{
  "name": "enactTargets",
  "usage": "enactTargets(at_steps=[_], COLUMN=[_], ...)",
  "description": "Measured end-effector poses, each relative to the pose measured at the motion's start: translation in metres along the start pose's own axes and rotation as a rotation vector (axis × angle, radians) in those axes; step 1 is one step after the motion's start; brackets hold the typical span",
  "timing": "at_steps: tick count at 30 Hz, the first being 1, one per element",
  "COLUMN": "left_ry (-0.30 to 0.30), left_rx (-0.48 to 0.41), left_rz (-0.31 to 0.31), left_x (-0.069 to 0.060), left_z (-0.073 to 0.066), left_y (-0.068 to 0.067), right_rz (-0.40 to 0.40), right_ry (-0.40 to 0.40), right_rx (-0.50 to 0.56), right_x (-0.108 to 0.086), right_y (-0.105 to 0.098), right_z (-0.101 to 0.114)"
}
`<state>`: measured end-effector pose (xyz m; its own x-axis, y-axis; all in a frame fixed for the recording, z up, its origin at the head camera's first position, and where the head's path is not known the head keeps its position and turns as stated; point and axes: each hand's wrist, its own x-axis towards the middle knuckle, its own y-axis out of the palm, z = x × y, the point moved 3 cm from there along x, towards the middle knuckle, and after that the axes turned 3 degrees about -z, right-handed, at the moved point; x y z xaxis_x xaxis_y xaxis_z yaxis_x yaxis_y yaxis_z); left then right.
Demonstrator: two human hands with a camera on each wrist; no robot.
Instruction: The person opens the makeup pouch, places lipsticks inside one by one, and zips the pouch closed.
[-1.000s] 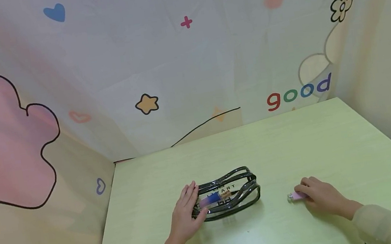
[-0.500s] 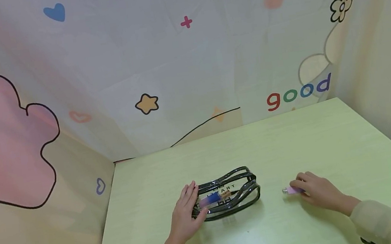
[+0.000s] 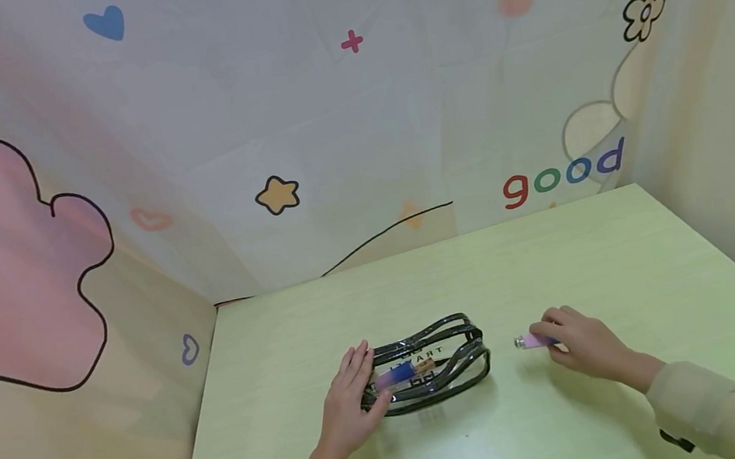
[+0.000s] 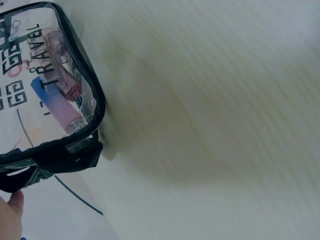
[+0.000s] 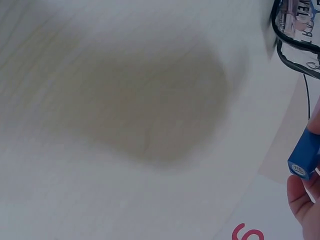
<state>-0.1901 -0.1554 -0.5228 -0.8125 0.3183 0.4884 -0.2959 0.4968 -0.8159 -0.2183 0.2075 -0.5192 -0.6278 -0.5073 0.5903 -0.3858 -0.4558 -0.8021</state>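
A clear travel pouch (image 3: 453, 362) with black trim lies on the table. Through its plastic a blue-to-pink tube (image 3: 395, 376) and other small items (image 4: 57, 47) show. Across the pouch's left end rests my left hand (image 3: 347, 413), fingers straight, thumb spread along the near side. To the right of the pouch, a little above the table, my right hand (image 3: 589, 347) pinches a pink-and-blue lipstick tube (image 3: 533, 341), its clear end pointing left at the pouch. In the right wrist view the tube's blue base (image 5: 302, 155) carries a round label.
The pale green table (image 3: 521, 270) spreads around both hands. A printed curtain (image 3: 322, 110) hangs behind it and along both sides. On the right forearm a black strap (image 3: 675, 441) shows under the sleeve.
My right hand has moved left and away from me with the lipstick tube, closer to the pouch. The left hand and the pouch have stayed in place.
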Motion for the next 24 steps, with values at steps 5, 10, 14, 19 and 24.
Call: enactTargets(at_steps=[5, 10, 14, 19, 24], left_ry=[-0.01, 0.005, 0.011, 0.001, 0.011], left_rx=[0.002, 0.005, 0.006, -0.018, -0.008], left_rz=[0.005, -0.002, -0.009, -0.002, -0.007], left_x=[0.0, 0.0, 0.0, 0.0, 0.0], left_z=[0.0, -0.001, -0.001, -0.001, -0.001], left_y=[0.0, 0.0, -0.001, -0.001, -0.001], right_rz=[0.007, 0.021, 0.036, 0.028, 0.013], right_ry=[0.006, 0.008, -0.006, -0.039, -0.074], right_rx=[0.006, 0.015, 0.026, 0.048, 0.073], right_x=[0.018, 0.035, 0.048, 0.061, 0.072], right_y=[-0.004, -0.009, -0.01, -0.011, -0.01], right_z=[0.004, 0.009, 0.015, 0.025, 0.036])
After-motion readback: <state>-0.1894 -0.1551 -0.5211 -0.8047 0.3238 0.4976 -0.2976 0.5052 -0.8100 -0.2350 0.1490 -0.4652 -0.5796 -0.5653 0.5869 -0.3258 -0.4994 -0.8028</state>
